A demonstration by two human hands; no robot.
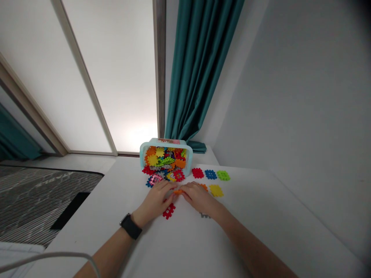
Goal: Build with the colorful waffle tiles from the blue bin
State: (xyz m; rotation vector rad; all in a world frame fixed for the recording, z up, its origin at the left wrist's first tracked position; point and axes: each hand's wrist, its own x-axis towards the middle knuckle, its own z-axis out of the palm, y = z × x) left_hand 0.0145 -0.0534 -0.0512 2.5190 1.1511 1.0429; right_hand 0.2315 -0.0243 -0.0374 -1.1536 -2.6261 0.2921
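Observation:
Between my two hands is a small orange interlocking tile (177, 192), pinched from both sides and partly covered by fingers. My left hand (159, 197), with a dark watch (131, 226) on its wrist, grips it from the left. From the right, my right hand (198, 196) grips it too. A red tile (169, 211) lies just below my left fingers. Under my right wrist a grey tile (205, 215) pokes out. Beyond my right hand lie a partly hidden orange tile (204, 187) and a yellow tile (216, 190).
A light blue tub (189, 158) lies on its side, full of mixed tiles, with several spilled at its mouth. Red (198, 173), blue (210, 174) and green (223, 175) tiles form a row on the white table (261, 204). A white cable (66, 254) crosses the lower left.

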